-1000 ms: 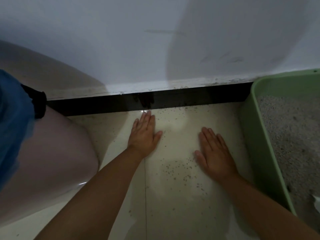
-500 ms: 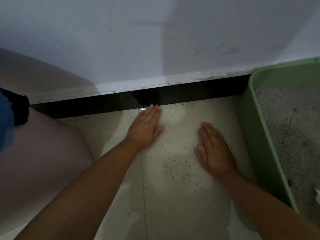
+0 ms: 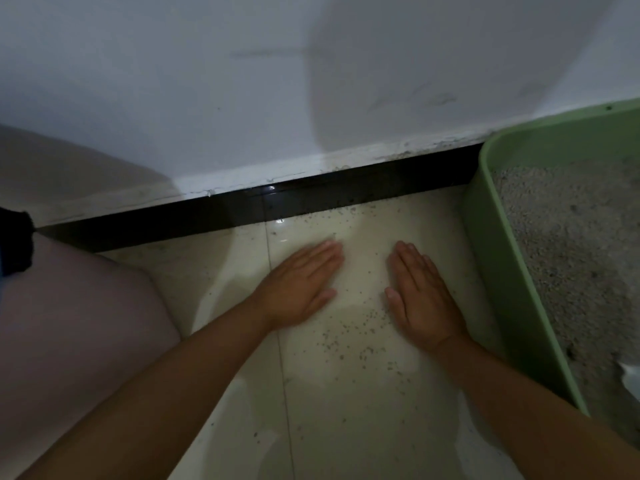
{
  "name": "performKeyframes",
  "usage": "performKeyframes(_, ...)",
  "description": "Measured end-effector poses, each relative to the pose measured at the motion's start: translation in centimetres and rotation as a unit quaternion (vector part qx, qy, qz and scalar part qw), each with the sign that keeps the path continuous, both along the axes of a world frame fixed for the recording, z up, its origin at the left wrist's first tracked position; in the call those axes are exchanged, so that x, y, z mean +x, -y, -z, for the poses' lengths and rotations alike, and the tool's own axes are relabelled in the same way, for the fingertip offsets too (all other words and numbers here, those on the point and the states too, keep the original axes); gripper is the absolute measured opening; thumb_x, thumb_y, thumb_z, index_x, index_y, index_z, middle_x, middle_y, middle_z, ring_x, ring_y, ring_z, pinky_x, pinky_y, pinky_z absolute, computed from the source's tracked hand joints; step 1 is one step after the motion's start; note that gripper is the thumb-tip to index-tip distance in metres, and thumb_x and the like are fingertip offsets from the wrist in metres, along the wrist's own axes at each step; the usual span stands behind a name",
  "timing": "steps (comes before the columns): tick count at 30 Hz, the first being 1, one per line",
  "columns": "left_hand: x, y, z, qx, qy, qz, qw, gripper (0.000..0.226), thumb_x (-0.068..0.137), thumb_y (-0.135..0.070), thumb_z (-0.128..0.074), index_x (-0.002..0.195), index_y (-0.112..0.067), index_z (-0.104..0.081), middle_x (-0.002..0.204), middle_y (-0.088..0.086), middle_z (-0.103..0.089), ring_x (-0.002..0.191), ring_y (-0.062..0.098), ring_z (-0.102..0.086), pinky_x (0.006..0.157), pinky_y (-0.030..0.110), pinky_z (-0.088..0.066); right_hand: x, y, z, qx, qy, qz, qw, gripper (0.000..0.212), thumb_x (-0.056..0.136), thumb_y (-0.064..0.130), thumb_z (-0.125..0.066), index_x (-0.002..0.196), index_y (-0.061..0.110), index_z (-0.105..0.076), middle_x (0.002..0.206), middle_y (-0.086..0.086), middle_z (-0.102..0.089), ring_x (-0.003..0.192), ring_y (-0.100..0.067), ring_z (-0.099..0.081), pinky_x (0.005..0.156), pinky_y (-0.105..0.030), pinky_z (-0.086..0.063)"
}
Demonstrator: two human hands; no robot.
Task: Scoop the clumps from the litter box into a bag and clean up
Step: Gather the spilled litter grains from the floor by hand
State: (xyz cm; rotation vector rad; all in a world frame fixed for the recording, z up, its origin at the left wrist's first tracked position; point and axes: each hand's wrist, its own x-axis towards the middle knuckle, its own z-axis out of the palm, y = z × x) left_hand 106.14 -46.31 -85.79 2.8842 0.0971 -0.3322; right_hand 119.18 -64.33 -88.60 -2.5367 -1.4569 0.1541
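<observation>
A green litter box (image 3: 495, 282) stands on the pale tile floor at the right, filled with grey litter (image 3: 575, 237). Scattered litter grains (image 3: 349, 334) lie on the floor left of the box. My left hand (image 3: 301, 285) lies flat on the tiles, fingers straight and together, pointing toward the wall. My right hand (image 3: 422, 292) also rests flat on the floor, fingers straight, between the grains and the box wall. Both hands hold nothing. No bag or scoop is in view.
A white wall with a black skirting strip (image 3: 242, 209) runs across just beyond my fingertips. My bent knee (image 3: 76, 334) fills the left side. A small white object (image 3: 630, 375) shows at the right edge inside the box.
My left hand has slid to the right along the floor, closer to my right hand. The right hand has stayed flat in about the same spot.
</observation>
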Motion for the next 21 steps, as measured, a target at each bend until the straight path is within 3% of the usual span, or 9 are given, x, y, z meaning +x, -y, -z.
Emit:
performKeyframes(2,2.2,-0.4,-0.9,0.027,0.009,-0.018,0.999,0.065,0.099,-0.044,-0.009,0.141,-0.001,-0.035,0.146,0.018,-0.038,0.134,0.027,-0.039,0.110,0.026,-0.012,0.0,0.0,0.1,0.016,-0.011,-0.002,1.000,0.054,0.087,0.027,-0.032,0.125,-0.007,-0.048,0.130,-0.027,-0.053,0.124,-0.026,-0.031,0.110,-0.021,-0.003)
performKeyframes(4,4.1,-1.1,-0.8,0.044,-0.012,-0.056,0.997,0.060,0.100,-0.043,-0.017,0.150,-0.010,-0.006,0.158,0.006,-0.002,0.146,0.015,-0.003,0.113,0.021,0.005,0.0,0.0,0.1,0.020,-0.022,0.000,1.000,0.053,0.088,0.027,-0.032,0.126,-0.008,-0.046,0.130,-0.028,-0.052,0.124,-0.025,-0.030,0.110,-0.021,-0.004)
performKeyframes(6,5.9,-1.2,-0.7,0.028,-0.056,-0.070,0.996,0.061,0.101,-0.040,-0.023,0.150,-0.015,0.003,0.158,0.000,0.008,0.145,0.011,0.008,0.113,0.020,0.007,0.1,0.0,0.0,0.024,-0.033,0.000,0.999,0.053,0.095,0.032,-0.024,0.129,-0.005,-0.041,0.131,-0.027,-0.051,0.125,-0.025,-0.030,0.110,-0.021,-0.004)
performKeyframes(9,6.7,-1.6,-0.4,0.020,-0.066,-0.031,0.997,0.062,0.100,-0.040,-0.025,0.150,-0.015,0.001,0.158,0.000,0.006,0.145,0.010,0.006,0.114,0.021,0.007,0.2,0.0,-0.3,0.027,-0.040,-0.002,0.999,0.060,0.098,0.042,-0.005,0.130,0.001,-0.033,0.132,-0.026,-0.051,0.126,-0.024,-0.029,0.110,-0.020,-0.004)
performKeyframes(13,6.1,-1.5,0.7,0.003,-0.033,-0.021,0.999,0.073,0.092,-0.055,-0.017,0.149,-0.010,-0.007,0.158,0.005,-0.002,0.146,0.014,0.000,0.110,0.016,0.010,0.3,-0.2,-0.2,0.030,-0.041,0.000,0.999,0.063,0.098,0.042,-0.003,0.129,-0.002,-0.038,0.131,-0.026,-0.052,0.125,-0.025,-0.030,0.109,-0.021,-0.005)
performKeyframes(15,5.1,-0.6,0.8,-0.031,-0.017,-0.004,0.999,0.082,0.082,-0.055,-0.010,0.147,-0.005,-0.020,0.155,0.010,-0.015,0.145,0.020,-0.013,0.112,0.021,0.003,0.4,-0.1,0.0,0.027,-0.043,-0.003,0.999,0.066,0.098,0.041,-0.004,0.128,-0.005,-0.041,0.131,-0.027,-0.051,0.125,-0.025,-0.030,0.109,-0.021,-0.005)
performKeyframes(18,2.3,0.7,1.4,-0.058,0.022,0.043,0.997,0.064,0.095,-0.042,-0.024,0.132,0.004,-0.046,0.136,0.022,-0.049,0.127,0.032,-0.047,0.109,0.036,-0.030,0.3,-0.2,-0.1,0.026,-0.041,0.002,0.999,0.059,0.098,0.035,-0.017,0.127,-0.008,-0.045,0.131,-0.028,-0.051,0.127,-0.032,-0.038,0.110,-0.024,-0.011)
performKeyframes(21,-1.0,1.5,1.6,-0.061,0.060,0.026,0.996,0.056,0.101,-0.042,-0.012,0.130,-0.002,-0.039,0.129,0.021,-0.055,0.125,0.027,-0.043,0.111,0.027,-0.020,0.1,-0.2,-0.4,0.022,-0.030,0.013,0.999,0.055,0.087,0.027,-0.032,0.125,-0.010,-0.049,0.129,-0.028,-0.053,0.119,-0.038,-0.052,0.104,-0.027,-0.017)
